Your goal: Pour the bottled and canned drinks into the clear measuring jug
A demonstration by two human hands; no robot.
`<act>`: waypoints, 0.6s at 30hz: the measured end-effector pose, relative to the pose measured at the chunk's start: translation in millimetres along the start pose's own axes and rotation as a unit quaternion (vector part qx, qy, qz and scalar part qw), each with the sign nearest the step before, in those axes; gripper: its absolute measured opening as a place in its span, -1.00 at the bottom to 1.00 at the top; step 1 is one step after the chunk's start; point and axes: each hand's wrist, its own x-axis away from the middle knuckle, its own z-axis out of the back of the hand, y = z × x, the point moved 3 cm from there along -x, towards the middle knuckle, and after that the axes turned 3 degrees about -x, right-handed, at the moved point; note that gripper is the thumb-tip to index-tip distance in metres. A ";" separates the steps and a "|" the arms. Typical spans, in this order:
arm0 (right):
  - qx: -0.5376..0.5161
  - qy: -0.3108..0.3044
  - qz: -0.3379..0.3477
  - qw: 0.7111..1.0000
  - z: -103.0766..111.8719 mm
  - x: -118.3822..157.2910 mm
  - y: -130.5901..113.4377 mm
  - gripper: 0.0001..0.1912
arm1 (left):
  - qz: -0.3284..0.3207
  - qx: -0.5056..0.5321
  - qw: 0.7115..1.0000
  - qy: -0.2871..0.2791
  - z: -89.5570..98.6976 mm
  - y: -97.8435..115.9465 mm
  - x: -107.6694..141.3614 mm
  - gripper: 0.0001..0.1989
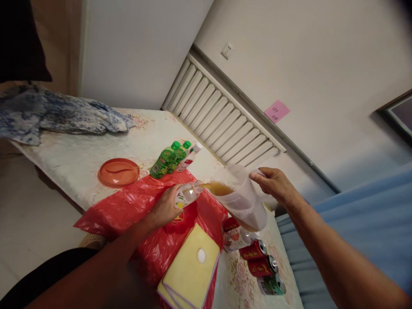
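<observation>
My left hand (166, 207) is wrapped round a clear plastic bottle (187, 194) with a fruit label, its open mouth tilted up to the right. Brownish liquid (219, 188) runs between the bottle's mouth and the rim of a translucent plastic pitcher (246, 204). The pitcher is tipped toward the bottle, and my right hand (273, 183) grips its handle. Beneath the bottle lies a red plastic bag (128, 205). On the bag are a folded yellow cloth (189, 266) and a small white cap (201, 255).
Two green bottles (165, 161) and a white-capped bottle (189, 158) stand beyond the bag. An orange-red lid (118, 172) lies on the left. Several cans (262, 266) stand at the right, by a blue curtain (360, 227). A radiator (219, 111) lines the wall.
</observation>
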 end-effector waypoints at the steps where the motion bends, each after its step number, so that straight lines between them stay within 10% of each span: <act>1: 0.000 -0.001 0.002 1.000 -0.3 -0.1 0.1 -0.43 | 0.001 0.000 1.000 -0.002 0.2 0.4 0.0 -0.29; 18: -0.263 0.036 -0.030 0.964 -41.9 10.8 44.0 -0.46 | -0.008 0.001 1.000 0.004 7.4 2.5 1.2 -0.26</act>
